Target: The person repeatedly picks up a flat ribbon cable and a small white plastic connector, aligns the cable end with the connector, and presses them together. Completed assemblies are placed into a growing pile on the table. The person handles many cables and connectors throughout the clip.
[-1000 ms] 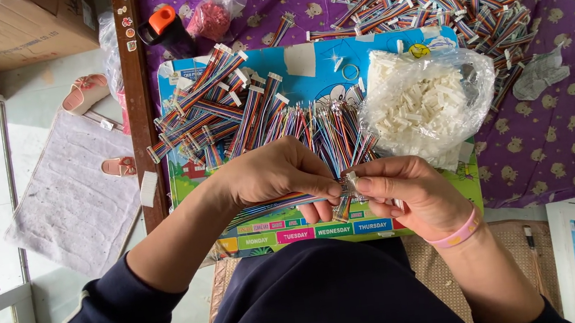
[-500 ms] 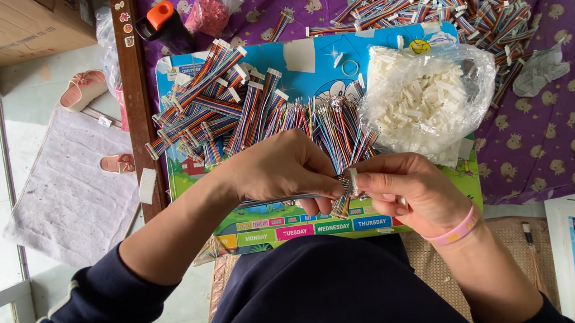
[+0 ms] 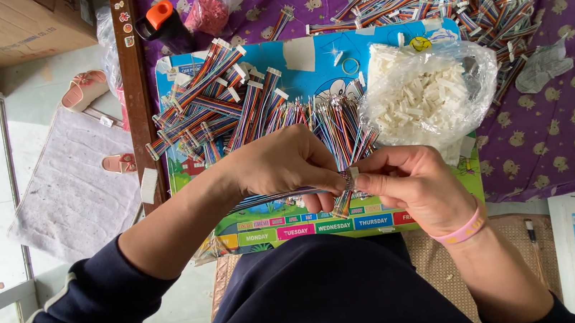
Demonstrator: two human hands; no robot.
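Bright, even daylight floods the scene, strongest on the pale floor (image 3: 37, 118) at left. Shadows stay soft and faint under the hands. Mild glare glints off the plastic bag (image 3: 431, 91). Focus holds sharp throughout; edges bend slightly.

Cardboard box (image 3: 5, 28) upper left; pink sandals (image 3: 84, 89) (floor); orange-capped bottle (image 3: 163, 22).
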